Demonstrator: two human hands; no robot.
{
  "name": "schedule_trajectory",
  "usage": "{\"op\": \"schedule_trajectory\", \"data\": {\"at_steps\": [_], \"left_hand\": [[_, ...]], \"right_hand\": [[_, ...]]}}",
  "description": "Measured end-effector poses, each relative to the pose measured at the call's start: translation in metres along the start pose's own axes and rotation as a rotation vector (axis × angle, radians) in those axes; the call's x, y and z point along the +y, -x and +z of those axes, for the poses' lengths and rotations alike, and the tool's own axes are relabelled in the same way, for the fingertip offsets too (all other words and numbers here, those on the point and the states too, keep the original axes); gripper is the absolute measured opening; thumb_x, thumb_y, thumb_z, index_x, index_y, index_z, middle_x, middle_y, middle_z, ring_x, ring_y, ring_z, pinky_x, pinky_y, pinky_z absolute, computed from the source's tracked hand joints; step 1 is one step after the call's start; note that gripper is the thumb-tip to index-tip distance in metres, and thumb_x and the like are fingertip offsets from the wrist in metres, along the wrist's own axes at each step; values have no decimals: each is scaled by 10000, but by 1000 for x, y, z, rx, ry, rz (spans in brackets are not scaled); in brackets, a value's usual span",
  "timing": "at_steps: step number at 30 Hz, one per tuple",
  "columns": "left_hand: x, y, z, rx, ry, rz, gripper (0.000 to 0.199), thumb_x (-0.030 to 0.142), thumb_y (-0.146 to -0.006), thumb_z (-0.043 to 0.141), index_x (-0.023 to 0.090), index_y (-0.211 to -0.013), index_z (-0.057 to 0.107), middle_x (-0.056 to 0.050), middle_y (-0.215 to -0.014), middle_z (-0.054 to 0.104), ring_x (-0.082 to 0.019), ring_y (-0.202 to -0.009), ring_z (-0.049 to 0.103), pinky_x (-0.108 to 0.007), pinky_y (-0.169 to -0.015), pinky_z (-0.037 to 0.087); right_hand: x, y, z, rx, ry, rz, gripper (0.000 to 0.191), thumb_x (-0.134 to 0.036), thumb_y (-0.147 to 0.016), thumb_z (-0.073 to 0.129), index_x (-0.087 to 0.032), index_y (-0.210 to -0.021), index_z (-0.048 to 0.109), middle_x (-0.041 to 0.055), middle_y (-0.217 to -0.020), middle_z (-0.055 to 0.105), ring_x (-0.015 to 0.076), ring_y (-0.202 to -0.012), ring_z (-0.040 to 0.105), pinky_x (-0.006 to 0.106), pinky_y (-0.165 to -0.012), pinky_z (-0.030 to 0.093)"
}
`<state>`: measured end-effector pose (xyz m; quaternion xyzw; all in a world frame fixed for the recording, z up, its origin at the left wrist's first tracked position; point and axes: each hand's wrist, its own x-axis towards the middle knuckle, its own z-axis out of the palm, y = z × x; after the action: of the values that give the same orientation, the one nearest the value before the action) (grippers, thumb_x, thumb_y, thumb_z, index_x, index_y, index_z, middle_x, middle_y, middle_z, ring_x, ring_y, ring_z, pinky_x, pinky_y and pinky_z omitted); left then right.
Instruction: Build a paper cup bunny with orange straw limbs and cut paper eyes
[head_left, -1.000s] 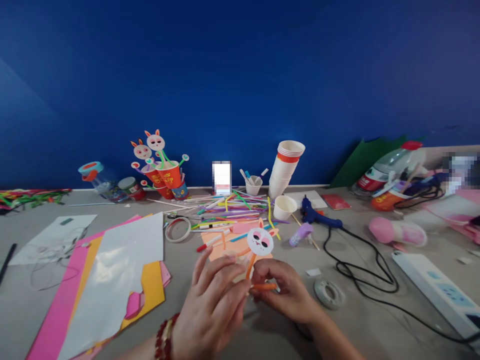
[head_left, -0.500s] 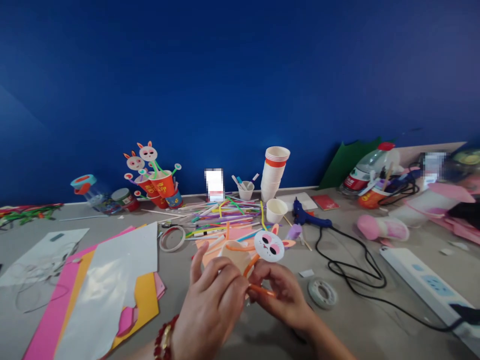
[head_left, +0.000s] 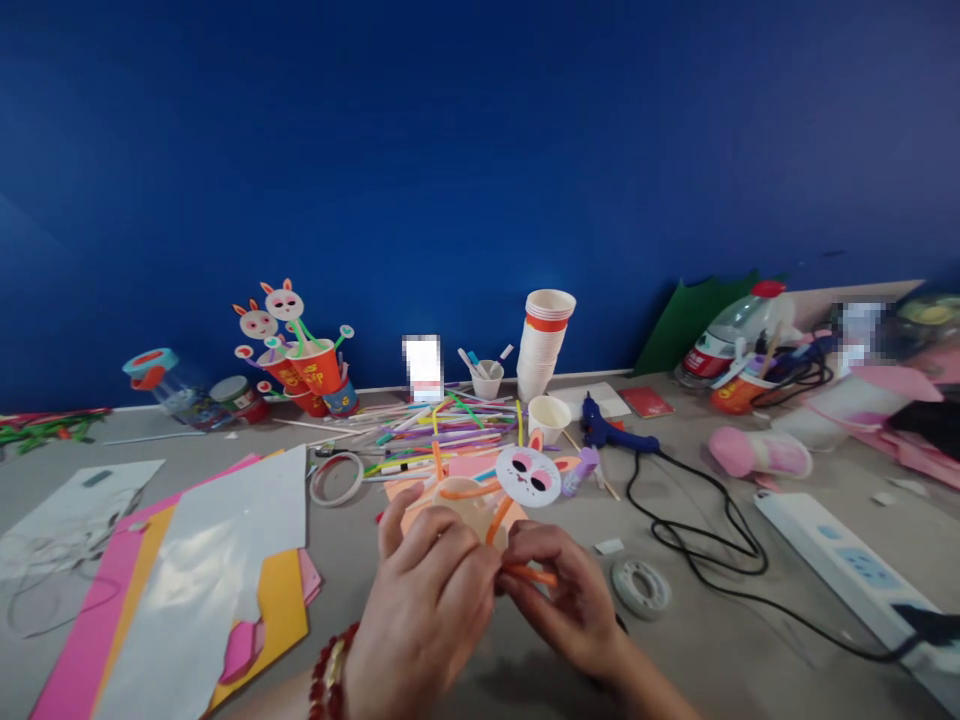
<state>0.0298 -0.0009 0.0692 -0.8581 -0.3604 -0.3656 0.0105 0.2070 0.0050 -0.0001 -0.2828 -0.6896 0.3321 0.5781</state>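
My left hand (head_left: 435,585), with a red bead bracelet at the wrist, is closed around a paper cup (head_left: 466,508), hiding most of its side. Orange straws (head_left: 463,492) stick out of the cup, and a white paper rabbit face (head_left: 528,476) with orange-pink ears tilts beside it. The fingers of my right hand (head_left: 566,590) pinch an orange straw (head_left: 531,574) close against my left fingertips. Exactly where that straw meets the cup is hidden by my fingers.
Coloured straws (head_left: 469,425) lie behind my hands, near a stack of paper cups (head_left: 543,350). On the right are a blue glue gun (head_left: 615,435), a tape roll (head_left: 641,587) and a power strip (head_left: 840,555). Paper sheets (head_left: 217,540) and rabbit cups (head_left: 315,368) are left.
The rabbit face has shifted slightly left and up as the view moved a little. Both hands keep almost the same hold on the cup and straw.
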Motion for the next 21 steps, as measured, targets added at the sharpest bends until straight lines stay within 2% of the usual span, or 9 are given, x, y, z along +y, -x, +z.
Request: {"op": "schedule_trajectory", "data": {"at_steps": [8, 12, 16, 21], "left_hand": [[-7, 2, 7, 0, 22, -18, 135, 129, -919, 549, 219, -901, 649, 17, -785, 698, -182, -828, 592, -439, -1147, 217], [-9, 4, 11, 47, 48, -30, 137, 157, -929, 561, 221, -857, 657, 25, -789, 705, -175, -854, 600, -430, -1176, 178], [-10, 5, 11, 57, 38, -22, 177, 164, -950, 543, 223, -842, 670, 27, -779, 709, -170, -848, 604, -422, -1190, 153], [-10, 2, 6, 30, 15, 3, 182, 136, -941, 535, 212, -849, 672, 26, -797, 716, -169, -860, 602, -421, -1191, 140]], "right_hand": [[11, 9, 4, 78, -8, 68, 210, -182, -893, 688, -272, -1063, 605, 39, -898, 664, 181, -767, 658, 277, -682, 567], [12, 9, 8, 76, -42, 83, 184, -200, -901, 683, -264, -1047, 591, 25, -862, 639, 158, -717, 648, 253, -658, 566], [11, 8, 6, 97, -5, 60, 188, -160, -876, 685, -255, -1009, 593, 25, -825, 641, 161, -689, 646, 252, -636, 564], [3, 0, -2, 75, 109, -33, 234, -86, -846, 641, -257, -1006, 626, 45, -800, 696, 195, -727, 676, 302, -686, 566]]}}
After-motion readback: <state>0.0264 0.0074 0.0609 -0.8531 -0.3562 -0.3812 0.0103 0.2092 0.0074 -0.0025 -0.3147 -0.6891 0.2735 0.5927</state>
